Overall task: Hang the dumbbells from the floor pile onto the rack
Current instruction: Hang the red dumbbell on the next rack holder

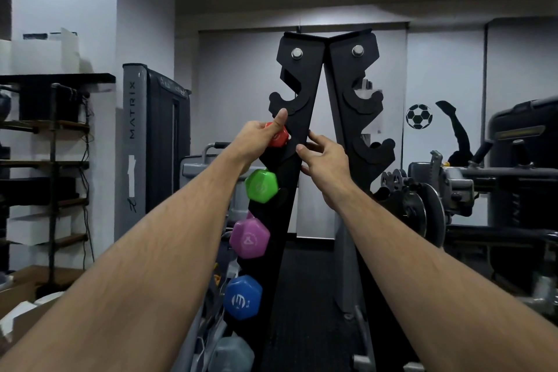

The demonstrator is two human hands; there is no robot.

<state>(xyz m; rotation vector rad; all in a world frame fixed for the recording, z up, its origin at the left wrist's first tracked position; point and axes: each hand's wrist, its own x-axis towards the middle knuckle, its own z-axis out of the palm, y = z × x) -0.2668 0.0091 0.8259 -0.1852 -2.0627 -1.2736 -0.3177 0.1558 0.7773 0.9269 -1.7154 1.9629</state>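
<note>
A black A-frame dumbbell rack (305,75) rises in front of me. On its left side hang a green dumbbell (261,186), a purple one (249,238), a blue one (243,296) and a grey one (230,355) at the bottom. My left hand (257,138) grips a red dumbbell (278,138) at a cradle above the green one, thumb pressed on the rack. My right hand (326,162) has its fingers spread, touching the rack's inner edge beside the red dumbbell. The floor pile is out of view.
A grey Matrix machine (157,142) stands to the left behind the rack. Dark shelving (54,136) with boxes lines the left wall. A plate-loaded machine (453,190) crowds the right side. The rack's upper hooks (287,100) and right-side hooks (371,148) hold nothing.
</note>
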